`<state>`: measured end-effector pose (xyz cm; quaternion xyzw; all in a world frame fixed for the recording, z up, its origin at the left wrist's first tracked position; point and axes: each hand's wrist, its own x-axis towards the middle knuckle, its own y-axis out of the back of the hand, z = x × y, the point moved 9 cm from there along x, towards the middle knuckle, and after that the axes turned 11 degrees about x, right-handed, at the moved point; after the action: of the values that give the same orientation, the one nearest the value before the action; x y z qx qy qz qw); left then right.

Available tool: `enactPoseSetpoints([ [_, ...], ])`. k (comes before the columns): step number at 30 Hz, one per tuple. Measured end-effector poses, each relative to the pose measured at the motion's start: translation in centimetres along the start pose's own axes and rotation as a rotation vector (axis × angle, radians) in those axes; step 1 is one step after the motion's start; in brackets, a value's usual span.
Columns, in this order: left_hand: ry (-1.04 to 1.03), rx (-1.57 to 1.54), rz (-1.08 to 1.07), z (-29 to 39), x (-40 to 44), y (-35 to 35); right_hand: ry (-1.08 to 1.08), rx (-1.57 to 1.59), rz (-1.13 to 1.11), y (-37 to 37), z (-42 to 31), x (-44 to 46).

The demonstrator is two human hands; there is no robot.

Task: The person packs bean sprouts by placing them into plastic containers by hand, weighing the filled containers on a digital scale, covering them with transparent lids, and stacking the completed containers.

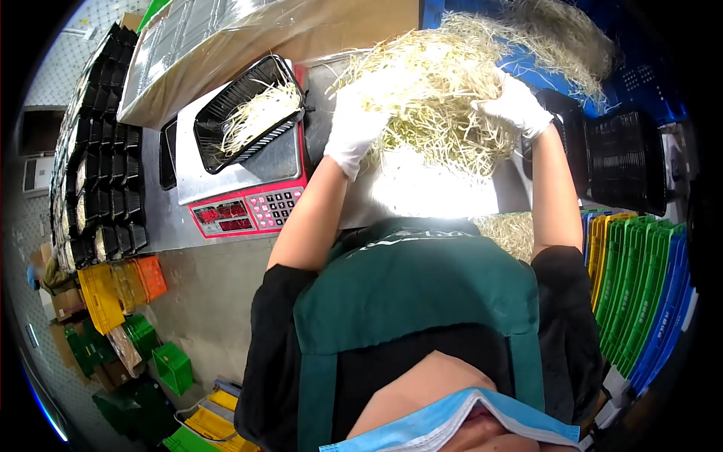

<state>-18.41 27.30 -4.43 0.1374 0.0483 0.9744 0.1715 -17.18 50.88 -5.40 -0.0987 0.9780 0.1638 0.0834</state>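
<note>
Sprouts (440, 124), top middle: likely being gathered.
Left hand (354, 132), right hand (517, 107): touching; can't tell if gripping.
Next move: likely needs gentleness.

Plastic-wrapped box (361, 24) is sitting upper left, green crates (629, 294) and blue crates (664, 310) are standing packed together lower right, yellow crate (98, 294), orange crate (151, 277) and green bin (173, 372) are sitting lower left.

A grey metal table (160, 218) bears 1 red-edged scale (267, 169), with 1 flat black tray (167, 162) just left of the scale, tall stacks of black trays (113, 173) farther left of it, and pale sprouts (444, 98) heaped over the surface to its right.
</note>
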Motion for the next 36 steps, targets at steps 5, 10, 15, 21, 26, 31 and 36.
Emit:
enactPoseSetpoints([
  [5, -0.166, 0.76, -0.125, -4.8, 0.8, -3.2, 0.286, -0.353, 0.022, -3.4, 0.7, -0.3],
  [10, -0.052, 1.081, -0.193, -4.7, -0.2, -3.7, -0.12, 0.144, -0.02, -2.8, 4.2, -0.1],
  [15, -0.133, 0.686, -0.217, 3.2, -4.6, -1.9, 0.19, 0.726, -0.033, 1.3, -2.2, -1.8],
  [21, -0.361, 0.942, -0.449, -0.6, -11.3, -6.5, 0.098, -0.051, -0.171, -4.0, -0.4, 3.4],
  [26, -0.273, 0.976, -0.365, 1.0, -11.8, -4.2, 0.063, -0.216, -0.142, -6.2, -1.4, 3.4],
  [31, -0.554, 1.099, -0.017, 1.0, -8.9, -3.9, 0.267, -0.439, 0.099, -13.3, -4.2, -3.2],
  [36, -0.557, 0.894, -0.249, -2.9, -5.8, -4.8, 0.36, -0.576, 0.093, -11.7, -4.4, -3.5],
])
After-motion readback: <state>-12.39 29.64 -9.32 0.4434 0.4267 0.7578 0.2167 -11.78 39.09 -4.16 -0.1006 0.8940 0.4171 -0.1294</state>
